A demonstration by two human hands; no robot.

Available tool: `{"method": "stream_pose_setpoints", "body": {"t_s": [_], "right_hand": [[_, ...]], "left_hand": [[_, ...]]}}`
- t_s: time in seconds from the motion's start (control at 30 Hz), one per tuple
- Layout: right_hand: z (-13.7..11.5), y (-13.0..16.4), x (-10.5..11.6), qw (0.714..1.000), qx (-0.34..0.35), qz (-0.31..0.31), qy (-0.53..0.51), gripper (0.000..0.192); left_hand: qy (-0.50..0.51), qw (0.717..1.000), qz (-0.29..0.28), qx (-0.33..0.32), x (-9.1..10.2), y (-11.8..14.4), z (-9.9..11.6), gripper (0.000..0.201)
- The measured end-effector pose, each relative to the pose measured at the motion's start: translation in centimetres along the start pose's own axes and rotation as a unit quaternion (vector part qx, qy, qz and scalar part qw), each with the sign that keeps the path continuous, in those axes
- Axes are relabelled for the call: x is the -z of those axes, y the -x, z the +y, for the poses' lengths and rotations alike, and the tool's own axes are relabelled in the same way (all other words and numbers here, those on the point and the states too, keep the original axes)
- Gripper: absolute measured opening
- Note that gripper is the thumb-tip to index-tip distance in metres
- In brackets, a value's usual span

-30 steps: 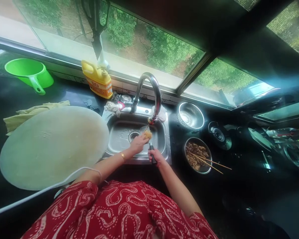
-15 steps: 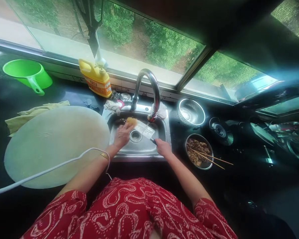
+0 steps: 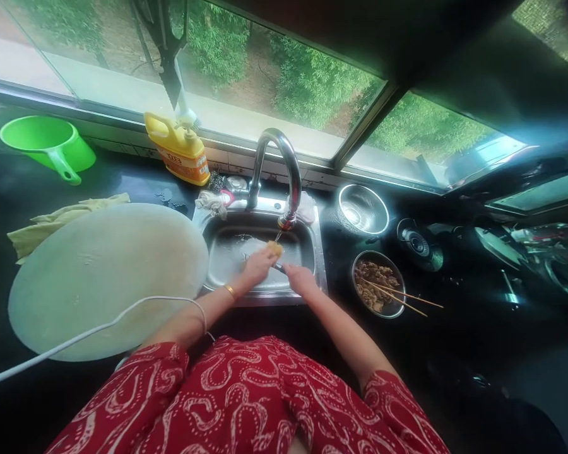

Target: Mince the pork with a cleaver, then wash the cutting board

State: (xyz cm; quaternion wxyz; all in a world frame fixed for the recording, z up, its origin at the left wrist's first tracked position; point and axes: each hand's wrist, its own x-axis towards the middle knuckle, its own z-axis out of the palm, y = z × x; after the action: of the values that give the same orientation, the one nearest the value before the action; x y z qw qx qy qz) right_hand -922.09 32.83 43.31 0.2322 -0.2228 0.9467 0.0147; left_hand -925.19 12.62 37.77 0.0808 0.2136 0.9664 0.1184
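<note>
In the head view my right hand (image 3: 301, 279) is closed around the dark handle of a kitchen knife (image 3: 254, 244), whose broad blade lies low over the sink (image 3: 318, 252), pointing left. My left hand (image 3: 258, 267) is closed on a yellow sponge (image 3: 275, 248) near the handle end of the blade. The left hand and sponge cover part of the blade. From the curved faucet (image 3: 293, 170) a thin stream of water falls beside the sponge.
Left of the sink lies a large round board (image 3: 108, 284), a white cable (image 3: 94, 329) crossing it. A green dipper (image 3: 52, 148) and yellow jug (image 3: 180, 151) stand behind. To the right are a metal strainer basket (image 3: 363, 211) and a bowl of food (image 3: 377, 287) with chopsticks (image 3: 402, 296).
My left hand has moved right with the sponge, from the blade's far end toward the handle. The knife has turned flatter, and my right hand has stayed nearly in place.
</note>
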Motion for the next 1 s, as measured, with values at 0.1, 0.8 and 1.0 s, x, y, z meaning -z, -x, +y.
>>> {"method": "stream_pose_setpoints", "body": {"t_s": [0.1, 0.8, 1.0], "right_hand": [[-0.5, -0.5, 0.6, 1.000, -0.001, -0.001, -0.014, 0.041], [-0.5, -1.0, 1.3, 1.000, 0.004, -0.001, 0.008, 0.045], [-0.5, -0.8, 1.4, 1.000, -0.017, 0.004, 0.006, 0.040]], "left_hand": [[-0.002, 1.000, -0.003, 0.031, 1.0, -0.4, 0.6, 0.035], [-0.001, 0.997, -0.003, 0.074, 1.7, -1.4, 0.3, 0.036], [-0.002, 0.999, 0.001, 0.042, 1.4, -1.4, -0.2, 0.038]]}}
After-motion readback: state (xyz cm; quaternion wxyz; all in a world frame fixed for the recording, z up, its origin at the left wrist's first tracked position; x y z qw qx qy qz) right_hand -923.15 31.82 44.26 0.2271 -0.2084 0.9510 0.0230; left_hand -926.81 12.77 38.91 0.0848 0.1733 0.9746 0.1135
